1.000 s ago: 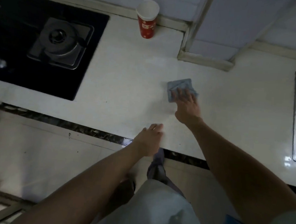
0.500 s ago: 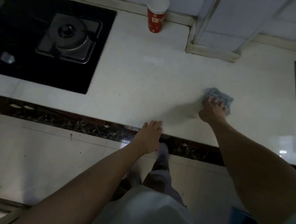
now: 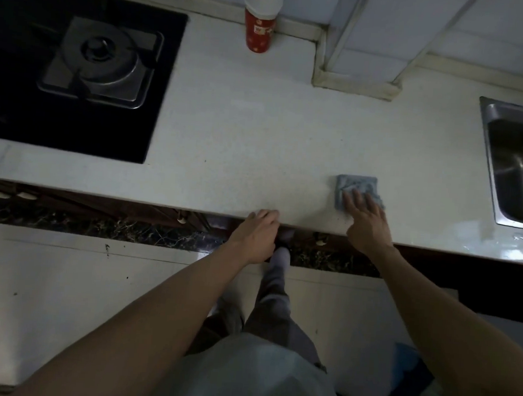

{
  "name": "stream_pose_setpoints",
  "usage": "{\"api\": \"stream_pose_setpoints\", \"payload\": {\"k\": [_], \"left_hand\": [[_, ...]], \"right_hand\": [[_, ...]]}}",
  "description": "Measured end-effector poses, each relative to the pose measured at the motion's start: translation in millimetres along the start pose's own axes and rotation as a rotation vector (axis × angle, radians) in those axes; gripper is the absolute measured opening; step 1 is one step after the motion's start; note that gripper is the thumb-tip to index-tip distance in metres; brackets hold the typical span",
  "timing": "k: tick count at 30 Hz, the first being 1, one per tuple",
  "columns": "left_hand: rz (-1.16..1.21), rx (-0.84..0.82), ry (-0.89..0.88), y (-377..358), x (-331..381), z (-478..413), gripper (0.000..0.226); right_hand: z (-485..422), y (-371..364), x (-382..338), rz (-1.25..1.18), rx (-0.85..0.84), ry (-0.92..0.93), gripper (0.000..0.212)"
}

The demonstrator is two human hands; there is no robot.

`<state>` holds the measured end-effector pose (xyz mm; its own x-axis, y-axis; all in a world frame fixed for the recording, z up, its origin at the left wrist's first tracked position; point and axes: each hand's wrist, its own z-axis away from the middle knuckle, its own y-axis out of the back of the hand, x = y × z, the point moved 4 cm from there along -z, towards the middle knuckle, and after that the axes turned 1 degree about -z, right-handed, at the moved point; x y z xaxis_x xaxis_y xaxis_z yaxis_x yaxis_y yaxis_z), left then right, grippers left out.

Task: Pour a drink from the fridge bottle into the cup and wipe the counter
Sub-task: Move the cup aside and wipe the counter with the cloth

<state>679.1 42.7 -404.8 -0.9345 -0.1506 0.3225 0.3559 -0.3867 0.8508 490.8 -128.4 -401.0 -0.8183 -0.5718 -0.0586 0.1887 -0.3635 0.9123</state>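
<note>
Down in the lower right of the frame, the right hand (image 3: 367,222) is pressing on a small folded grey-blue cloth (image 3: 357,187), its fingers (image 3: 358,200) lying straight and slightly spread over the cloth's near half, gripping nothing. The cloth is lying flat on the pale speckled stone counter (image 3: 258,130), near the counter's front edge and left of the stainless steel sink (image 3: 516,164), which is showing at the right edge of the frame, apart from the cloth.

Near the centre, the left hand (image 3: 256,234) is resting on the counter's front edge, its fingers loosely bent with the tips on the stone and holding nothing; whether the thumb is hooking under the edge cannot be told.

At the top centre, a tall red paper cup with a white rim (image 3: 260,20) is standing upright at the back of the counter, against the wall, well apart from both hands. What it is holding cannot be seen.

In the upper left, a black glass hob (image 3: 156,99) is sitting set into the counter, carrying a round metal gas burner (image 3: 101,61). A white tiled pillar (image 3: 362,35) is rising from the counter at the upper right, just beside the cup.
</note>
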Motion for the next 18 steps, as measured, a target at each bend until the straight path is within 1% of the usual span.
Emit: {"api": "stream_pose_setpoints", "payload": {"k": [2,4,6,8,10,13,16,18], "left_hand": [[-0.004,-0.009,-0.002,0.0,-0.7,0.6,0.054],[-0.013,-0.001,-0.007,1.4,-0.3,1.8,0.052],[-0.024,0.001,-0.015,0.5,0.4,2.3,0.052],[-0.030,0.007,-0.020,-0.5,0.3,2.8,0.054],[-0.027,0.009,-0.011,1.2,-0.7,5.6,0.054],[0.001,0.052,0.009,5.5,-5.3,12.4,0.054],[0.041,0.099,0.096,7.2,-22.2,20.3,0.048],[-0.001,0.098,0.118,9.0,-34.8,27.3,0.049]], "right_hand": [[22.3,-6.8,19.5,-0.036,-0.006,-0.155,0.079],[37.5,-14.5,20.4,-0.048,-0.014,-0.258,0.079],[43.8,-20.2,2.4,-0.104,-0.030,-0.351,0.079],[42.8,-23.4,-27.0,-0.166,-0.019,-0.386,0.078],[40.4,-25.8,-61.5,-0.182,0.013,-0.329,0.078],[40.0,-31.0,-112.4,-0.156,0.050,-0.196,0.073],[38.2,-32.1,-152.3,-0.153,0.053,-0.103,0.076],[34.2,-31.6,-171.7,-0.144,0.040,-0.044,0.078]]}}
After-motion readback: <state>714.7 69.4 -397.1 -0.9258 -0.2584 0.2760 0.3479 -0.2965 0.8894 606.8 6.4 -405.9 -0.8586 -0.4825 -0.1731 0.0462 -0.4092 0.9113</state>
